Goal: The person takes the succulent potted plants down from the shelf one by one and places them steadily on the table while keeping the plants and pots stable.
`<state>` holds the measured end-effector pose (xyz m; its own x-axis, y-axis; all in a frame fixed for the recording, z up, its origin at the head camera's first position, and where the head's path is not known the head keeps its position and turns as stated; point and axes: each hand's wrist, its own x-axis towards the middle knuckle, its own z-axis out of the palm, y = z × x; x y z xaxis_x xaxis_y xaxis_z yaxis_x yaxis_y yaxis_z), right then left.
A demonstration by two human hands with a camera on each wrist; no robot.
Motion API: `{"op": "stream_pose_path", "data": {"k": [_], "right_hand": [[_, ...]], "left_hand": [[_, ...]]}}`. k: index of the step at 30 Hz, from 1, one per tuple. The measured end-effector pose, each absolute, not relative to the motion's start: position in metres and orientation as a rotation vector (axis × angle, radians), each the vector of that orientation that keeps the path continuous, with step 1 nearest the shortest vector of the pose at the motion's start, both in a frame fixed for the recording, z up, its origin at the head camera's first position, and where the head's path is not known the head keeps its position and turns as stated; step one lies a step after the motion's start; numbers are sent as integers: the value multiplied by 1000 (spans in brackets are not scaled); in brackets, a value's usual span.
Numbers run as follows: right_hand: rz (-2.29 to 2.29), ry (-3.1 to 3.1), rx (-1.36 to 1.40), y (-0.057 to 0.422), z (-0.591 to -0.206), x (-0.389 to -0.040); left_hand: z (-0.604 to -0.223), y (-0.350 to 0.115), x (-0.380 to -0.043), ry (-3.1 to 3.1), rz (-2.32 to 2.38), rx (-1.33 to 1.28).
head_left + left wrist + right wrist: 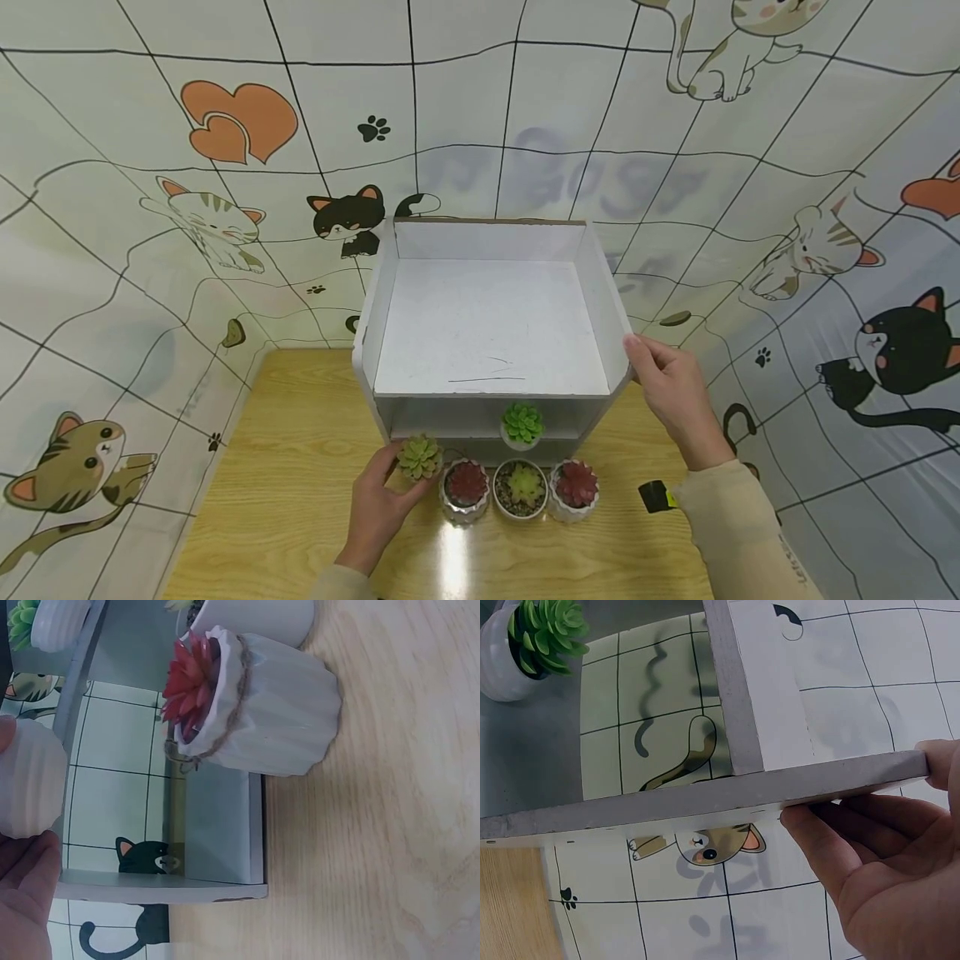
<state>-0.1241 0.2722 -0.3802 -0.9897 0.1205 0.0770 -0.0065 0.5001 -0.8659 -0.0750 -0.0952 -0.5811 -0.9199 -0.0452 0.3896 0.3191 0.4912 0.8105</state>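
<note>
My left hand (375,508) holds a small potted succulent (418,458) with pale green leaves at the front left of a white shelf (487,325). In the left wrist view, fingers (30,881) grip its ribbed white pot (31,780), raised off the table beside the shelf's boards. With thumb and fingers, my right hand (675,400) grips the front edge of the shelf's right side panel (705,801). A bright green succulent (522,423) in a white pot stands on the board under the top one, right of its middle.
On the wooden table (255,500), a row stands before the shelf: a red succulent (465,483), a yellow-green one (521,487) and another red one (576,483). A small black and yellow object (656,497) lies near the right sleeve. Cat-patterned sheeting (465,100) surrounds the table.
</note>
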Motion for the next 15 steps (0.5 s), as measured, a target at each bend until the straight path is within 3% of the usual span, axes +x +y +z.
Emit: {"op": "stream_pose_path", "data": {"k": [15], "right_hand": [[1505,-2613,-124,271,-379,-123]], "left_hand": [[-592,-100,-72,-2414,-1334,-202]]}}
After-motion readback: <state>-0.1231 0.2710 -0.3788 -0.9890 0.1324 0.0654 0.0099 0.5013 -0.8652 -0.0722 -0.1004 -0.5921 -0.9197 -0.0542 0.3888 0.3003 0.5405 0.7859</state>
